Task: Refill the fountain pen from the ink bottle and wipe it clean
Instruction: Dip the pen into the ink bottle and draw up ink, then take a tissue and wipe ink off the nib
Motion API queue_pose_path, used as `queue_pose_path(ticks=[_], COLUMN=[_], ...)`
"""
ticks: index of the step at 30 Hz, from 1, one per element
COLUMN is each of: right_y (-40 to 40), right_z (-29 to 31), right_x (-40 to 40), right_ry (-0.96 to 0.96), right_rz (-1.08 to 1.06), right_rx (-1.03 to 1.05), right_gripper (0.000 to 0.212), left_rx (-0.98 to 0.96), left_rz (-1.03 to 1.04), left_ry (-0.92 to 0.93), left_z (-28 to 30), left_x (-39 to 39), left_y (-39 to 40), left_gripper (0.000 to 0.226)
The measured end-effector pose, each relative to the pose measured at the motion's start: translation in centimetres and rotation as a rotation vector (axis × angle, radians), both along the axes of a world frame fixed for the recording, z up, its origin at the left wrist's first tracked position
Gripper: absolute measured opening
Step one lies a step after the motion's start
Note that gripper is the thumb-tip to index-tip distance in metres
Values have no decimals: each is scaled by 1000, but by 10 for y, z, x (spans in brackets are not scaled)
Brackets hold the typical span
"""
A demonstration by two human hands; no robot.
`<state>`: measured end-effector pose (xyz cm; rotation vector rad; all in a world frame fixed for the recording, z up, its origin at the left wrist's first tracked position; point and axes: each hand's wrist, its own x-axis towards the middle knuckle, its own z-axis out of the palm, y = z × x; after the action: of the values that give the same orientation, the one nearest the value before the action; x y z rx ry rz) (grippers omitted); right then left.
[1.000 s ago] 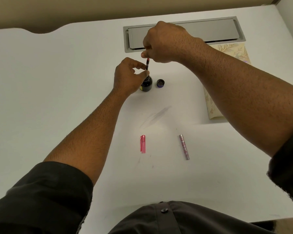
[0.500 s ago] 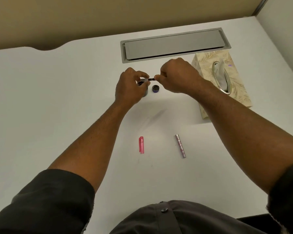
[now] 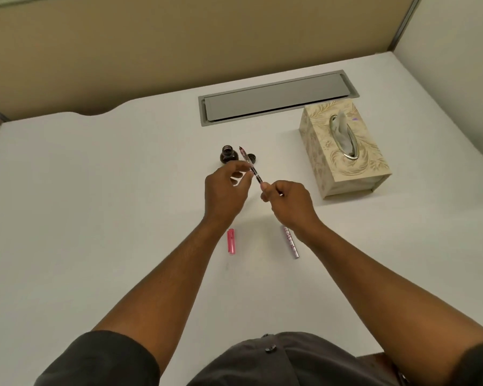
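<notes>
The pen's inner section, nib pointing away from me, is lifted above the white desk. My right hand grips its near end and my left hand pinches it near the middle. Just beyond the hands stands the open dark ink bottle, with its cap lying to its right. A pink pen cap and the pen barrel lie on the desk nearer to me.
A patterned tissue box with a tissue sticking out stands to the right. A grey cable-tray lid is set into the desk at the back. Partition walls close off the back and right.
The pen section came up out of the ink bottle and toward me. My left hand let go of the bottle and took hold of the pen; both hands moved nearer.
</notes>
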<state>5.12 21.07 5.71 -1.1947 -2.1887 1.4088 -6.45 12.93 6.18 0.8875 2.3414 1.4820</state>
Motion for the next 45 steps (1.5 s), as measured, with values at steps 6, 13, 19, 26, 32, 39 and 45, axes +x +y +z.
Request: queue_pose_path(ticks=[6,13,19,26,32,39,45], right_y=[-29,-54,-64,-63,-46,-7,36], right_z=[-5,-14,-22,-25,-26,-20,-8], right_x=[31,66,85,94,97,89,72], right_ry=[28,11,-9,-63,-154,-163,-35], right_rz=[51,89,146,226,271,201,67], right_rx=[-69,7,7,-35,58,130,56], right_gripper=[34,29,27,27,34,30,30], left_rx=[66,111,75,71,58,61,66], left_rz=[81,61,21,65,124,156,167], left_ry=[-367,-636,-699,-737,-710,-724,-749], left_z=[7,6,0,-6,-10,-14,-20], left_x=[32,60,78,88,84,75,62], left_y=[-20,-42,-56,-60,-59,-49,-37], left_gripper=[13,23,16,21,20,23,21])
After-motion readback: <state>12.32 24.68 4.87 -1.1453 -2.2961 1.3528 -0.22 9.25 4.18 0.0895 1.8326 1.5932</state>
